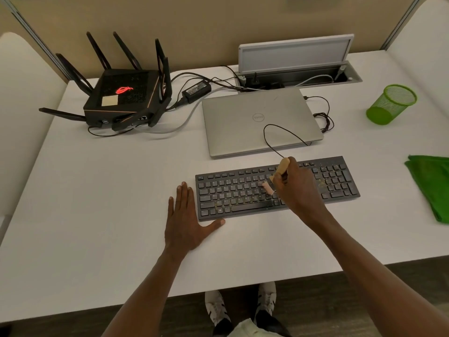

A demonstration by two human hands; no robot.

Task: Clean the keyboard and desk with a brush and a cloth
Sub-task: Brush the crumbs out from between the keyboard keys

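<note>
The left hand (185, 222) lies flat and spread on the desk (97, 190), its thumb along the keyboard (243, 190) front. The right hand (297, 188) grips a brush (279, 173) on the keys. What the green mesh cup (391, 103) holds cannot be told.

The desk (109, 190) looks smooth, matt and white. On it the keyboard (277, 188) is matt black plastic, flecked with yellowish crumbs at its right end. The brush (279, 175) over its keys has a pale wooden handle and light bristles. Behind the keyboard, the laptop (260, 121) has a brushed silvery metallic lid. Right of the keyboard lies a soft green cloth (430, 186), and beyond it stands a green mesh cup (391, 103).
</note>
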